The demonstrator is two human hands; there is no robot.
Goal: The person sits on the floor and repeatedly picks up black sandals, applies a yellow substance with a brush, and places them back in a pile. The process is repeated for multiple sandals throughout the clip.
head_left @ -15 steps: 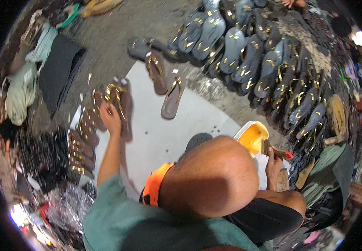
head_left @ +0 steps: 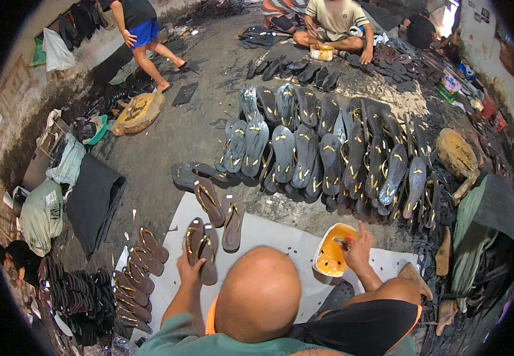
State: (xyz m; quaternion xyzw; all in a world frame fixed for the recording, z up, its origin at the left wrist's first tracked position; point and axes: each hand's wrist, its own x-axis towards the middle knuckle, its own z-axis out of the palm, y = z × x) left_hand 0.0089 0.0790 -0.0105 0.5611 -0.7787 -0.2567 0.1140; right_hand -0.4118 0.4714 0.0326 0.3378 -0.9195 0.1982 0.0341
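Seated on a concrete workshop floor, a person's bald head (head_left: 259, 293) fills the lower centre and hides the space between the arms. The left hand (head_left: 190, 270) grips a pair of brown sandals (head_left: 202, 248) with gold straps, resting on a white sheet (head_left: 281, 240). The right hand (head_left: 358, 246) pinches a small brush (head_left: 343, 240) over a white tub (head_left: 331, 256) of orange glue. Overlapping rows of dark grey sandals (head_left: 328, 154) fan out beyond; a stack of brown ones (head_left: 135, 279) lies left. Another seated worker (head_left: 334, 24) sits far behind.
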